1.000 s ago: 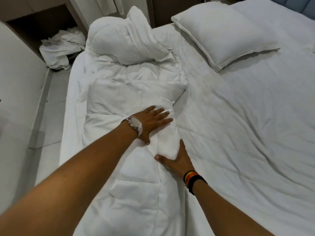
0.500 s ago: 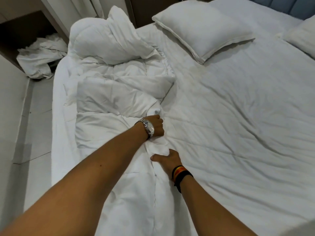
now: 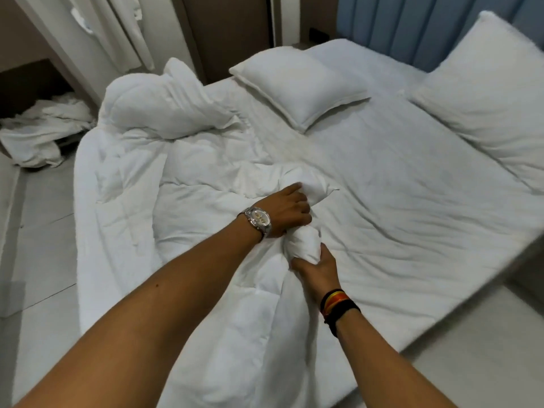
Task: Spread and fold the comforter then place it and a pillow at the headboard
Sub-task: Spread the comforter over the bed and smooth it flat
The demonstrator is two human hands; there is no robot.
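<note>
Where a second ago both palms lay flat on the fabric, the left hand (image 3: 290, 209), with its silver wristwatch (image 3: 259, 222), has now curled shut around a gathered ridge of the white quilted comforter (image 3: 188, 207), and the right hand (image 3: 316, 265), wearing dark and striped wristbands (image 3: 338, 304), has closed on the same roll just beside it, nearer the person. Between the two grips the fabric is bunched into a thick twist. The comforter remains heaped along the left side of the white-sheeted bed (image 3: 412, 231), its far end piled in a puffy mound near the corner, and part of it hangs toward the person over the bed's edge.

The view has also swung up, so the blue padded headboard (image 3: 412, 28) now shows, with one white pillow (image 3: 300, 83) lying flat on the mattress and a second white pillow (image 3: 488, 101) at the right.

Judging by this, smoothing has given way to gripping, probably ahead of pulling the comforter open across the bed. Spreading has barely begun; folding and placing remain.
</note>
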